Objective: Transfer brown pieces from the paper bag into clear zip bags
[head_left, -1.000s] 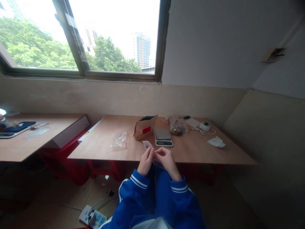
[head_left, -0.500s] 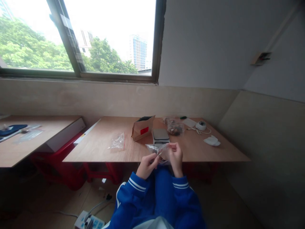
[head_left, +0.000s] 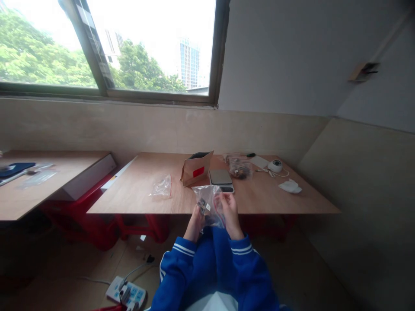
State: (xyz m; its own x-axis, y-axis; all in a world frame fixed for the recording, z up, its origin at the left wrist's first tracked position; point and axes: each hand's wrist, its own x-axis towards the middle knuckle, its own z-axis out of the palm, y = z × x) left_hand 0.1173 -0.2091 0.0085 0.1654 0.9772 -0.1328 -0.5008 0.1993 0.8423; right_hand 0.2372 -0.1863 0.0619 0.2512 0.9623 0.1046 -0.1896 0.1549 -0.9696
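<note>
I now have the clear bag [head_left: 209, 203] raised upright at the table [head_left: 266, 198] edge, left hand [head_left: 195, 220] and right hand [head_left: 228, 211] both pinching it, something small and dark inside

The clear bag [head_left: 209, 203] covers most of the fingers of the left hand [head_left: 195, 221], and the small pieces inside it are too small and blurred to tell. The scale [head_left: 221, 178] has its near edge and display hidden behind the bag's top, and the contents of the second bag [head_left: 239, 169] farther back read only as a dark smudge. On the left bench [head_left: 39, 194], cut off by the picture's edge, the blue thing [head_left: 14, 169] is blurred.
</note>
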